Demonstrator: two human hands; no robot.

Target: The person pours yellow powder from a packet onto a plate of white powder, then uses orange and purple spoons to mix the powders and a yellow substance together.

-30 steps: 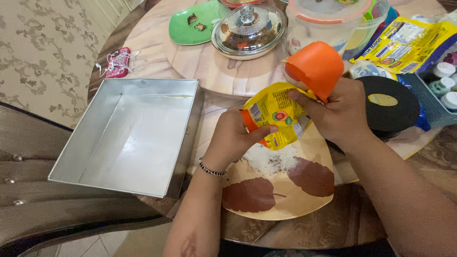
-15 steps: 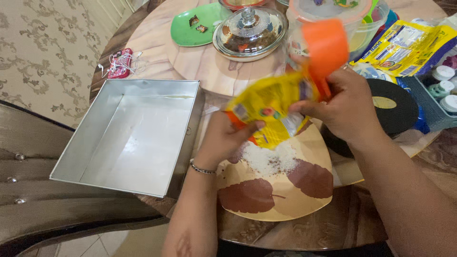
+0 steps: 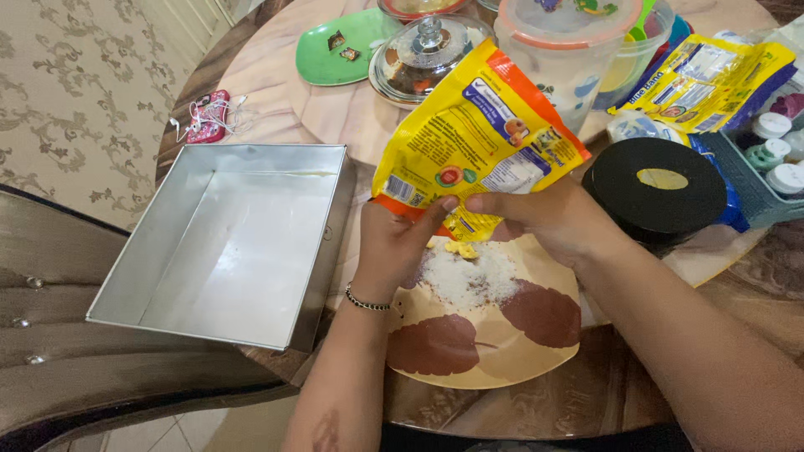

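Both hands are tipping a yellow pouch [image 3: 477,138] mouth-down over the leaf-patterned plate [image 3: 494,368]. The left hand [image 3: 400,243] is closed, pinching the pouch's lower corner, and the right hand [image 3: 553,219] is closed, gripping the bottom edge just beside it. Right under the hands, white powder [image 3: 469,276] with a few yellow lumps is sitting on the plate. So I'd say it's the emptying step. Next move probably needs a squeeze or shake, keeping the opening over the plate. The empty metal pan [image 3: 226,243] is sitting left of the left hand on the bench [image 3: 276,100].
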